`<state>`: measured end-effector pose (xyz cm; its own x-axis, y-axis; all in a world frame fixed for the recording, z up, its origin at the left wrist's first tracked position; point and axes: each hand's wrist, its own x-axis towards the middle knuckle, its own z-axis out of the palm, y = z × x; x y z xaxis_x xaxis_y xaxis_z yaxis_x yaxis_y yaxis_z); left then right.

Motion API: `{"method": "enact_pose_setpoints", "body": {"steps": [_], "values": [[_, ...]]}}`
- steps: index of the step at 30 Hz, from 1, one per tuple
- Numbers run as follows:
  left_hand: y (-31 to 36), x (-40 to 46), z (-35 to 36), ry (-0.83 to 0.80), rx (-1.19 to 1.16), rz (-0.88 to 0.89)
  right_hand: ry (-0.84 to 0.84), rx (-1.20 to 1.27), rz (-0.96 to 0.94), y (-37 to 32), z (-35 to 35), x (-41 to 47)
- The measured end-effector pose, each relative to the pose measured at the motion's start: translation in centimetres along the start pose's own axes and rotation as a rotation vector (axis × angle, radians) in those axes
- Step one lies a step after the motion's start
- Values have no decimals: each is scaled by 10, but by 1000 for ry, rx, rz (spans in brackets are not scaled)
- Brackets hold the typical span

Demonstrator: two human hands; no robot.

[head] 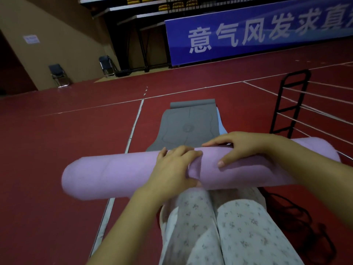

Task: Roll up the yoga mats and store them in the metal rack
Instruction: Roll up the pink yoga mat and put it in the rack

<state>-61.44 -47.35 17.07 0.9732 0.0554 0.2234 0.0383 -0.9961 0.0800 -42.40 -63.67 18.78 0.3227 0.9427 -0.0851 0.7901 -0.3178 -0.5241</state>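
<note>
Red court floor (76, 131) lies under you; your left hand (172, 167) and right hand (242, 148) curl over the pink rolled mat (114, 175) across your knees; keep it tight, carry it to the rack (290, 104) at two o'clock; grey mat (187, 127) waits at twelve

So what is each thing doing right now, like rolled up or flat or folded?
Pink mat: fully rolled, held across the person's lap.
Left hand: fingers curled over the roll's loose edge, gripping it.
Right hand: fingers spread over the top of the roll, thumb in front, holding it.
Grey mat: lying flat on the floor, far end curled.
Metal rack: standing upright at the right, no mat seen in it.
Two folding chairs: unfolded, unoccupied, by the wall.
</note>
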Motion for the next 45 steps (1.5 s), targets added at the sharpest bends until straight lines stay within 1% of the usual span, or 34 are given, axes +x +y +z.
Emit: {"method": "enact_pose_setpoints", "body": {"steps": [2, 5, 9, 11, 16, 20, 22, 25, 26, 30, 33, 35, 38, 42, 45], "values": [[-4, 8, -4, -39, -41, -8, 35, 22, -9, 0, -1, 2], [-10, 17, -8, -75, -94, -8, 168, 31, -50, -1, 2, -2], [-22, 28, -8, -120, -175, -24, 352, -231, -234, -2, 12, -12], [-26, 34, -9, -136, -193, -21, 385, -369, -268, -3, 18, -18], [-34, 51, -16, -220, -279, -44, 375, -473, -135, -4, 39, -19], [-41, 55, -17, -258, -303, -57, 377, -447, -58, -6, 38, -10], [-40, 54, -16, -216, -223, -39, 355, -434, -42, -5, 34, -6], [-34, 45, -10, -61, -70, 40, 322, -394, -27, 0, 29, -2], [-32, 41, -7, -33, -21, 52, 310, -380, -24, 1, 28, 0], [-28, 30, 10, -41, 166, 50, 278, -389, -7, -3, 25, 4], [-26, 29, 21, -50, 305, 33, 233, -547, 53, -14, 34, 6], [-26, 31, 23, -43, 320, 34, 201, -642, 103, -21, 41, 10], [-27, 32, 23, -45, 303, 31, 177, -717, 141, -23, 45, 16], [-31, 36, 21, -23, 266, 42, 214, -717, 122, -22, 42, 17], [-33, 36, 11, 37, 263, 62, 248, -766, 93, -28, 33, 13]]}}
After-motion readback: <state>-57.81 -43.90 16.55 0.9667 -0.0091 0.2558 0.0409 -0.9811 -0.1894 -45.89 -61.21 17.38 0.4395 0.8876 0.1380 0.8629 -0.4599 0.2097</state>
